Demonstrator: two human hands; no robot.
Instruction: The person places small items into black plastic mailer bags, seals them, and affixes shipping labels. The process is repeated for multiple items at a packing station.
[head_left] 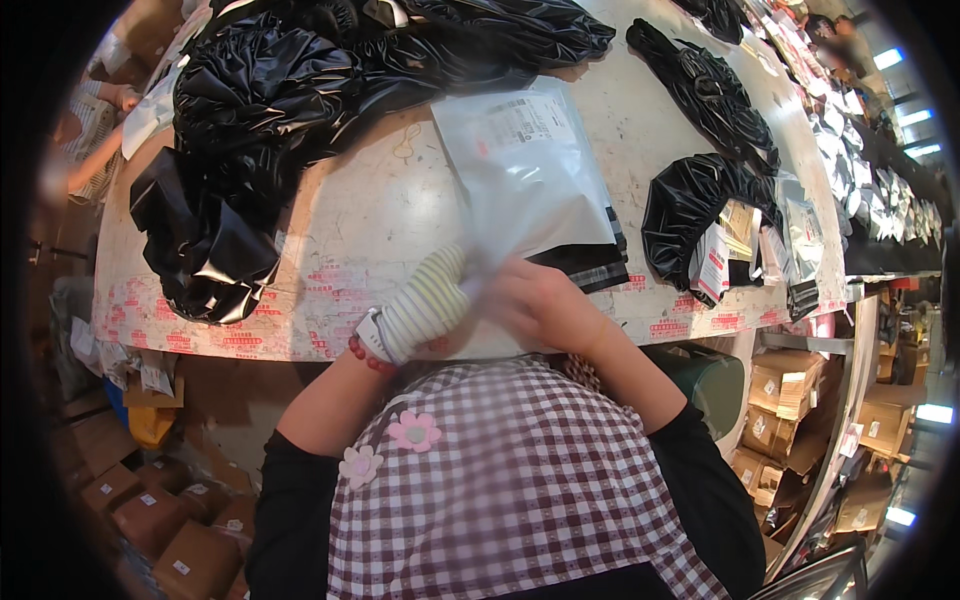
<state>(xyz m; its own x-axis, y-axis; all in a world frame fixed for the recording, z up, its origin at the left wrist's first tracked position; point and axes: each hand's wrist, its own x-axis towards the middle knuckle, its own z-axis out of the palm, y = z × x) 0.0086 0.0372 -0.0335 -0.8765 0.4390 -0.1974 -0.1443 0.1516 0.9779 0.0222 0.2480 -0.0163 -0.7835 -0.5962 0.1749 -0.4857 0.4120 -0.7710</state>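
Note:
A whitish plastic mailing bag [530,190] with a printed label lies on the table in front of me, on top of other bags whose black edges [600,262] stick out at its near side. My left hand [428,305], in a striped yellow-and-white glove, is closed at the bag's near left corner. Bare and curled, my right hand [535,303] meets it there, its fingers closed on the same gathered corner. Motion blurs the fingertips of both hands, so the exact grip is partly hidden.
Shiny black plastic bags [260,90] heap along the table's far and left sides. To the right, a black bag [690,210] holds cards and packets [740,240]. Another person's arm [98,160] reaches in at far left. Cartons [195,560] fill the floor beside the table.

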